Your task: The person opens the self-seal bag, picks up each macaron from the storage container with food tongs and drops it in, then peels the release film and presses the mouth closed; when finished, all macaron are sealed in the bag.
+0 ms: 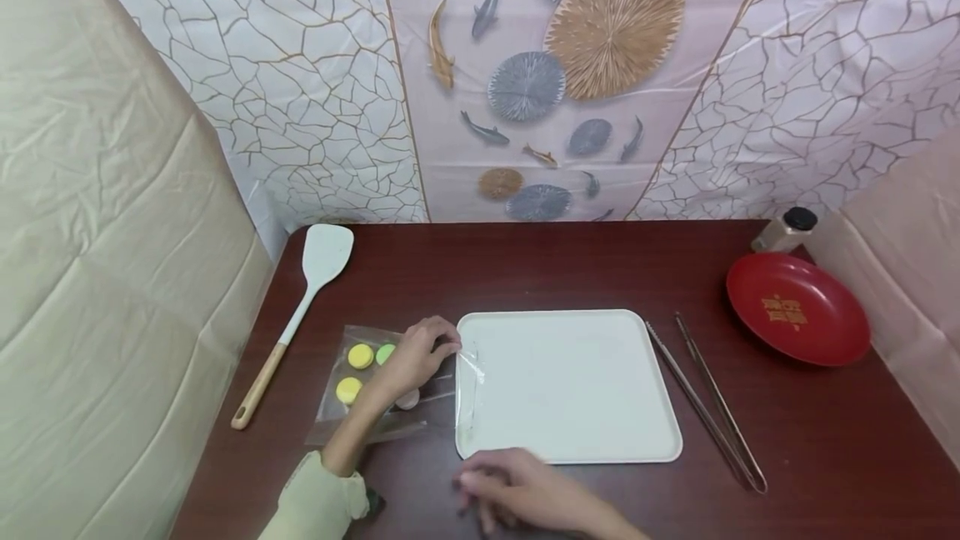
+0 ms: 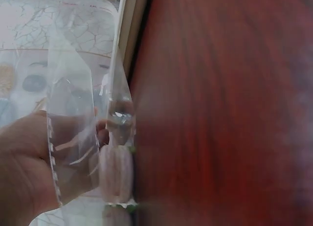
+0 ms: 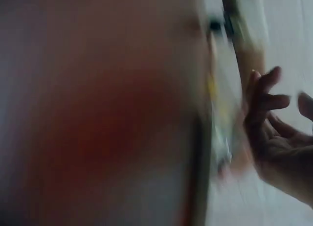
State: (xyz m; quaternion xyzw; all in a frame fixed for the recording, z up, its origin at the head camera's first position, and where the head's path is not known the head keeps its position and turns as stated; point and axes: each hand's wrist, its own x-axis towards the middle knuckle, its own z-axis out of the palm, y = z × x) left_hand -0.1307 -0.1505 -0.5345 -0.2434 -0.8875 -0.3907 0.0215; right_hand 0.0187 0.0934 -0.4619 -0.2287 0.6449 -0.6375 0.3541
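A clear plastic bag (image 1: pixel 330 407) with round macarons inside lies left of the white tray (image 1: pixel 570 386). Two yellow macarons (image 1: pixel 360 356), a green macaron (image 1: pixel 385 353) and a pale one (image 1: pixel 408 399) show through it. The bag's right end overlaps the tray's left rim. My left hand (image 1: pixel 417 358) reaches across the bag and pinches its plastic close to that rim, hiding part of the contents. In the left wrist view, a pale pink macaron (image 2: pixel 116 174) sits below the fingers. My right hand (image 1: pixel 525 486), blurred, hovers at the tray's front edge with loosely bent fingers, holding nothing.
Metal tongs (image 1: pixel 708 402) lie right of the tray, beyond them a red plate (image 1: pixel 798 311) and a black-capped jar (image 1: pixel 785 230). On the left lies a white spatula (image 1: pixel 300 311) with a wooden handle. Fabric walls enclose the dark table (image 1: pixel 525 269) at the back and sides.
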